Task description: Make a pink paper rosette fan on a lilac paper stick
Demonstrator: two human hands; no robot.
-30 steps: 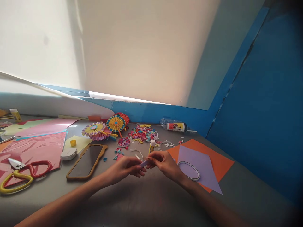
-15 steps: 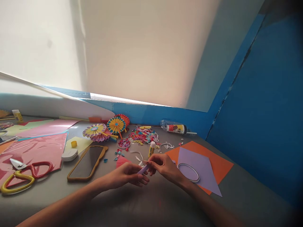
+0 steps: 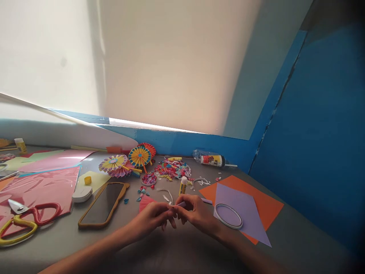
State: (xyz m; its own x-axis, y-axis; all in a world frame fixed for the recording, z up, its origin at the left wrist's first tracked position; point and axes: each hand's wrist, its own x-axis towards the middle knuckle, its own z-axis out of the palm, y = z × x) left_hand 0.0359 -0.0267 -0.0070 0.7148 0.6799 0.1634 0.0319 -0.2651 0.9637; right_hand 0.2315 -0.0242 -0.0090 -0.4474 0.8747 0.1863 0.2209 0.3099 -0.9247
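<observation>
My left hand (image 3: 156,216) and my right hand (image 3: 194,213) meet fingertip to fingertip above the grey table. Between them is a small folded or rolled purple paper strip (image 3: 180,204), mostly hidden by the fingers. Both hands are closed in a pinch at it. Another purple paper piece (image 3: 207,201) lies just past the right hand. A pink pleated paper (image 3: 146,201) shows behind the left hand. Directly beyond the hands stands a glue stick (image 3: 183,186), uncapped to a white tip or top. White paper strips (image 3: 166,198) lie beside it.
Scissors (image 3: 31,214), a phone (image 3: 102,205) and a white case (image 3: 82,194) lie left. Paper fans (image 3: 139,155) and paper scraps (image 3: 173,167) are behind. A glue bottle (image 3: 212,160) lies near the wall. At right, a tape ring (image 3: 242,222) rests on purple paper (image 3: 251,213) over orange paper (image 3: 273,203).
My left fingers have come up to meet the right fingertips, covering much of the purple strip. The strip now shows mainly within the right hand. The view has tilted slightly.
</observation>
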